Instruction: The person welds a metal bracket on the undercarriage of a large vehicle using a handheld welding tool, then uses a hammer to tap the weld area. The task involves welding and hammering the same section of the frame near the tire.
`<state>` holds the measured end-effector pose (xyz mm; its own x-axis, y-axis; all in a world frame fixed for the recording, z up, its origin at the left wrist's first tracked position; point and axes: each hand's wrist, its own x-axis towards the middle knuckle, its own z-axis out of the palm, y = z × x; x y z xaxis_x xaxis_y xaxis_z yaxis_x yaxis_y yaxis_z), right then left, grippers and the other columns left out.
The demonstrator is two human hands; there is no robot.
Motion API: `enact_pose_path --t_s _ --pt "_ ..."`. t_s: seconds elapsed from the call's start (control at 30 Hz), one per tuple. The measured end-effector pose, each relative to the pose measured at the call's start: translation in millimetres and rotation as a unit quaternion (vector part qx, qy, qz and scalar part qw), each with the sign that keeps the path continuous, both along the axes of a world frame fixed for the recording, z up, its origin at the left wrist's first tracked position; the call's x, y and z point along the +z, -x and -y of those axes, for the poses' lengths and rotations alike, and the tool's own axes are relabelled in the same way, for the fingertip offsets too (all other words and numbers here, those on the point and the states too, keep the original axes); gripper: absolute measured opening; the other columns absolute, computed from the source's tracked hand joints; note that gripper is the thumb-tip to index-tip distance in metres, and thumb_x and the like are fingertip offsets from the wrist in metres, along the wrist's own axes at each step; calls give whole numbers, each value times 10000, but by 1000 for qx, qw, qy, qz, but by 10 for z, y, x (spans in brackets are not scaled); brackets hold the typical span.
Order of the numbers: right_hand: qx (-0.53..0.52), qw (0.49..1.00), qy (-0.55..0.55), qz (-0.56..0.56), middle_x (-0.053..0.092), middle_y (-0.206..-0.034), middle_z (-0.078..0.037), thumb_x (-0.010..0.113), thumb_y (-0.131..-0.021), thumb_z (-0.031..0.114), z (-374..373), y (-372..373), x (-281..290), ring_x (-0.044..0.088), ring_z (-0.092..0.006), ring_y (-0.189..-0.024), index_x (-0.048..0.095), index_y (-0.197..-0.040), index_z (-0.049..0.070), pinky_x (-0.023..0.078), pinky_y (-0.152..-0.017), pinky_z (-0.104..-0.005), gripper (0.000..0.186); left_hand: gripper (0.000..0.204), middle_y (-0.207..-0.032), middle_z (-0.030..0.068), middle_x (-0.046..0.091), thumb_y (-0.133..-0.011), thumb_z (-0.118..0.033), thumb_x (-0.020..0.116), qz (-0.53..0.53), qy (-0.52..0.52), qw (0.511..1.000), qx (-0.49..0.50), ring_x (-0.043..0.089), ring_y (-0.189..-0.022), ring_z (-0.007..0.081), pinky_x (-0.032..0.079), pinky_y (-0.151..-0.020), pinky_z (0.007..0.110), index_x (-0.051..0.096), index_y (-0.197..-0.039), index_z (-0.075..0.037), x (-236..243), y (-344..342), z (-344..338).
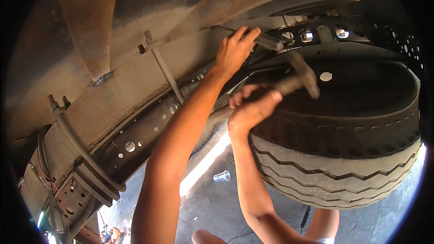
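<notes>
My left hand (235, 49) is raised to the frame rail below the rusty underbody (149, 0), its fingers around a dark metal tool (269, 41) that points rightward; its exact shape is partly hidden and blurred. My right hand (251, 110) grips the handle of a hammer, lower and to the right, with the blurred hammer head (307, 77) just below that tool. Behind the hammer lies a large horizontal truck tyre (334, 162) with a dark centre. Whether the hammer touches the tool I cannot tell.
Steel beams with U-bolts (86, 147), perforated rails (384, 31) and hoses with wires (45, 167) run around me. Below are the concrete floor (212, 208), a clear plastic cup (221, 176), my bare legs and a small, unclear cluster of objects at the lower left.
</notes>
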<state>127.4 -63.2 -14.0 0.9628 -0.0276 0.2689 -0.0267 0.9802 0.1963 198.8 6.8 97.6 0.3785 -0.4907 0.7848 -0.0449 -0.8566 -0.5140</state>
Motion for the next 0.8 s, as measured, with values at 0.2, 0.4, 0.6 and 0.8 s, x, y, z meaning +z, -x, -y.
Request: enact_pose_path --t_s 0.2,0.4,0.6,0.8 --pt "-108 994 10 -11 413 -692 -27 301 -994 717 -77 -31 -27 343 -129 -472 400 -1072 116 329 -427 -273 613 391 -1133 142 673 -849 -65 707 -10 29 1000 2 671 -954 404 571 -805 453 634 -1231 -98 159 39 120" --pt "12 981 156 115 415 -640 -28 383 -1046 588 -162 -34 -79 397 -110 -463 420 -1046 103 307 -388 -258 487 434 -1207 124 648 -851 -43 688 -89 27 992 79 674 -965 396 580 -847 456 628 -1273 -127 1 52 19" --pt "-76 996 -49 2 446 -752 -58 307 -1024 661 -305 -75 -39 412 -142 -518 369 -1083 79 397 -477 -278 588 454 -1284 132 622 -864 -36 651 -119 10 990 70 671 -991 413 575 -863 463 633 -1300 -162 -236 96 -202" --pt "-59 998 -12 22 440 -785 -64 311 -1019 670 -263 -76 -64 423 -155 -567 354 -1098 68 417 -516 -292 609 546 -1407 176 536 -814 32 599 -206 -29 962 174 646 -1128 404 569 -947 452 603 -1331 -144 -310 552 -324"
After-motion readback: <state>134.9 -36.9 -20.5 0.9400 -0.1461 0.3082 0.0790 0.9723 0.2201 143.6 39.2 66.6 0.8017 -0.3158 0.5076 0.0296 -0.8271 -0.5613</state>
